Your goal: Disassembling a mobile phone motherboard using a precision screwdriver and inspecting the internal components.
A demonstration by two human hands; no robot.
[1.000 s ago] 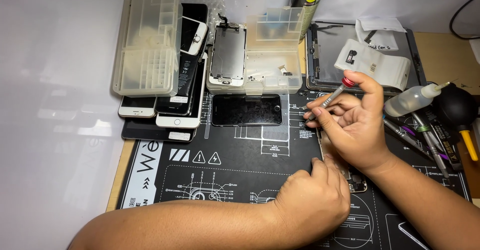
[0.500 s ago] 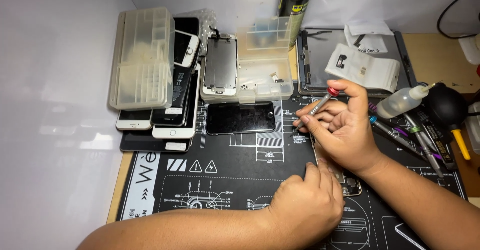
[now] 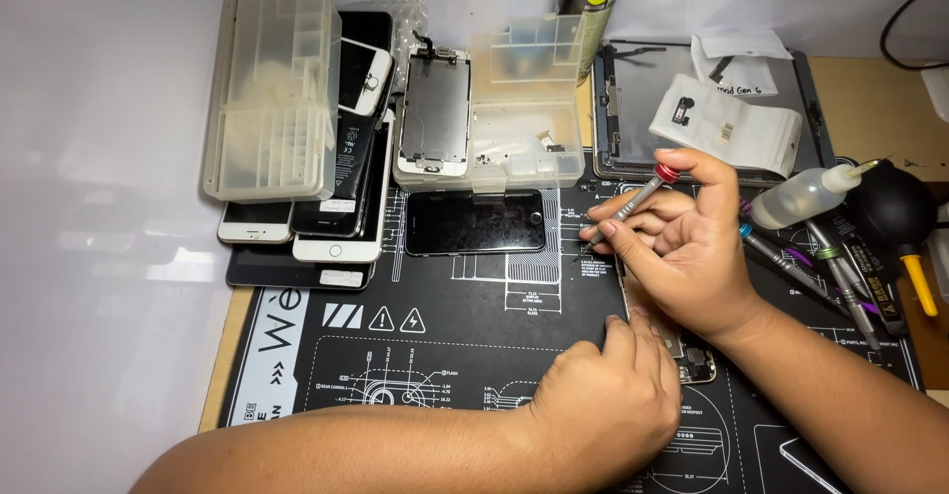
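Head view: right hand (image 3: 682, 247) pinched shut around a slim screwdriver (image 3: 633, 200), red cap up-right, tip down-left over the black mat (image 3: 445, 316), long axis diagonal. Left hand (image 3: 608, 395) curled loosely, fingertips pressing an opened phone (image 3: 692, 356) just below the right hand. Against 1 s ago, both hands in much the same spots, screwdriver angled alike
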